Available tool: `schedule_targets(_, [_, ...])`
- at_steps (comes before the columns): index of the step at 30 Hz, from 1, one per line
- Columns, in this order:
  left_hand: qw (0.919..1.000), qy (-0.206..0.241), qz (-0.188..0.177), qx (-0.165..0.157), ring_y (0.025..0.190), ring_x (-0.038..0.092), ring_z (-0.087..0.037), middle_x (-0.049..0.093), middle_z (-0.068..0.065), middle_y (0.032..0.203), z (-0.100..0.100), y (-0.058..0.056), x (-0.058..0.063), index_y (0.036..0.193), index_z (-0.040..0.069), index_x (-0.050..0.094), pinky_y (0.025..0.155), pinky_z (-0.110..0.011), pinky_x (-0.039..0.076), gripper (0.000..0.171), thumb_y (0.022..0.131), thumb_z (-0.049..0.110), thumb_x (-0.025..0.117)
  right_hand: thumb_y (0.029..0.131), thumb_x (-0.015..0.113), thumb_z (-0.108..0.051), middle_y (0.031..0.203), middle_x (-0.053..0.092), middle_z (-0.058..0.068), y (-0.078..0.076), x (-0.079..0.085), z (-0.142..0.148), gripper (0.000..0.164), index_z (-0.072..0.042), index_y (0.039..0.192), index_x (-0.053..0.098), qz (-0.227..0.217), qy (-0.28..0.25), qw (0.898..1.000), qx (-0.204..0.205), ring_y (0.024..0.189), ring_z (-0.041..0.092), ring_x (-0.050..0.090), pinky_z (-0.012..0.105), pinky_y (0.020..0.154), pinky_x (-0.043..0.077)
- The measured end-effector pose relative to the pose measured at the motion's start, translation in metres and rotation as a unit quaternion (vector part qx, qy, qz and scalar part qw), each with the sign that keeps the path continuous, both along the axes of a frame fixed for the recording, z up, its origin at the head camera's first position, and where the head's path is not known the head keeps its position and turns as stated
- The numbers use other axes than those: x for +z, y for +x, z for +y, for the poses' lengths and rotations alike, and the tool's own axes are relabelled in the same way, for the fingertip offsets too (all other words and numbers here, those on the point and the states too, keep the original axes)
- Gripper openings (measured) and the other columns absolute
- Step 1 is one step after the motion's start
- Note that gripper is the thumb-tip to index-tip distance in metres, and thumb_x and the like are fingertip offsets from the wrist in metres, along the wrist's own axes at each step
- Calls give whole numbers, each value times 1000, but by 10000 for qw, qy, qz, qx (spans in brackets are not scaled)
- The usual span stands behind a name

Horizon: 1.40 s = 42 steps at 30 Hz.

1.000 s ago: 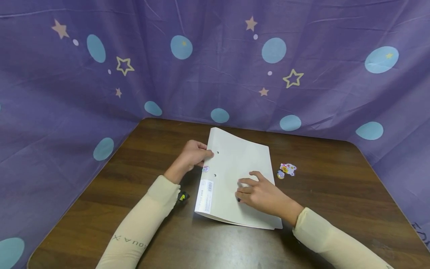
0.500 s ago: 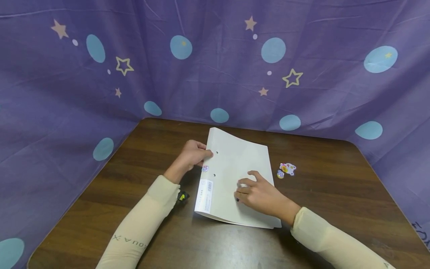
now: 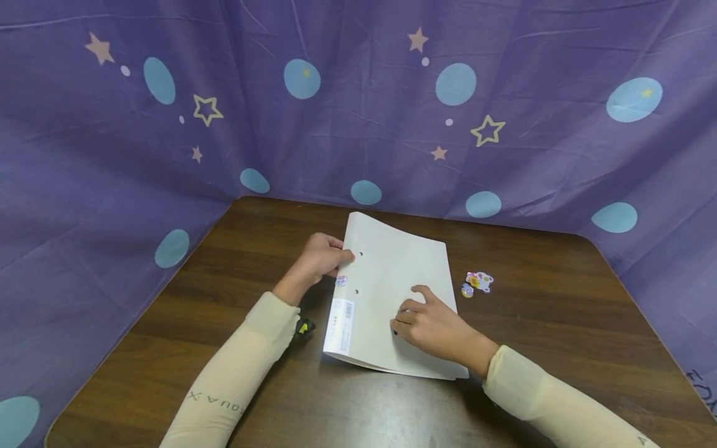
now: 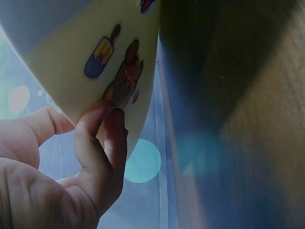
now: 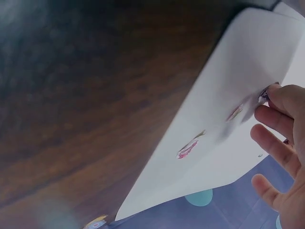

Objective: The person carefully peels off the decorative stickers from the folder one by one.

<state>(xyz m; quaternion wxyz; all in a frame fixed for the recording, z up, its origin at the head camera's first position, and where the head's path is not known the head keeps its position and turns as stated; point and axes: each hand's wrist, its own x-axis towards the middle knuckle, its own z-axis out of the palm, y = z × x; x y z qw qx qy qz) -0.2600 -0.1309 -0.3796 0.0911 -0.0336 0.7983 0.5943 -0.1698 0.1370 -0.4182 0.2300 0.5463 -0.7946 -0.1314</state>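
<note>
A white file folder [image 3: 400, 274] lies at a slant on the table, with two punched holes and a barcode label [image 3: 340, 326] by its spine. My left hand [image 3: 322, 255] pinches the spine, thumb on top and fingers curled beneath. In the left wrist view, an ice-pop sticker [image 4: 99, 57] and a brown sticker [image 4: 126, 78] show on the folder close to those fingers. My right hand [image 3: 428, 323] is low over the cover. Its fingertips pinch a small sticker [image 5: 263, 95] at the folder's surface, mostly hidden by the fingers; pinkish stickers [image 5: 188, 149] show nearby.
Several shiny stickers [image 3: 480, 282] lie on the brown wooden table [image 3: 560, 323] to the right of the folder. A small black item with a yellow mark [image 3: 305, 327] is beside the left sleeve. A purple curtain [image 3: 358, 112] with stars and blue dots hangs behind the table.
The folder and my right hand have shifted very slightly left, and a right finger has curled in a little. My left hand keeps its pinch on the spine.
</note>
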Motion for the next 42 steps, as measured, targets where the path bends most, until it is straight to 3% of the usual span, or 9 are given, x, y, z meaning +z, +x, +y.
schedule_targets(8, [10000, 52, 6, 6, 75, 70, -26, 65, -22, 100, -1, -1, -1, 114, -14, 62, 65, -37, 63, 34, 85, 2, 71, 86, 81, -15, 93, 76, -8, 1, 2, -3, 12, -19, 96, 77, -184, -131, 9997, -118, 90, 15, 65, 56, 103, 45])
schedule_targets(11, [10000, 84, 23, 12, 74, 71, -26, 65, -22, 100, -1, 0, 0, 113, -14, 62, 65, -37, 63, 34, 85, 2, 71, 89, 80, -20, 90, 76, -9, 1, 3, -3, 5, -20, 90, 75, -293, -282, 9990, -194, 86, 14, 64, 56, 103, 44])
schedule_targets(17, [10000, 47, 56, 37, 71, 70, -24, 65, -20, 97, -1, -1, 0, 110, -14, 64, 63, -37, 63, 30, 85, 2, 70, 91, 78, -27, 87, 75, -9, 1, 9, 0, 8, -21, 88, 74, -475, -459, 9975, -265, 84, 14, 63, 57, 103, 44])
schedule_targets(29, [9999, -51, 39, 89, 72, 69, -23, 66, -21, 98, -1, -1, 0, 109, -12, 66, 62, -36, 63, 30, 84, 4, 70, 89, 81, -27, 88, 76, -8, 0, 19, 5, 9, -21, 87, 75, -604, -522, 9966, -224, 112, 19, 64, 63, 106, 39])
schedule_targets(42, [9999, -41, 40, 98, 72, 70, -24, 65, -21, 100, -1, -1, -1, 112, -12, 64, 62, -36, 63, 33, 84, 4, 70, 86, 83, -22, 91, 75, -8, 0, 20, 9, 11, -19, 89, 73, -686, -506, 9962, -152, 110, 18, 62, 62, 105, 40])
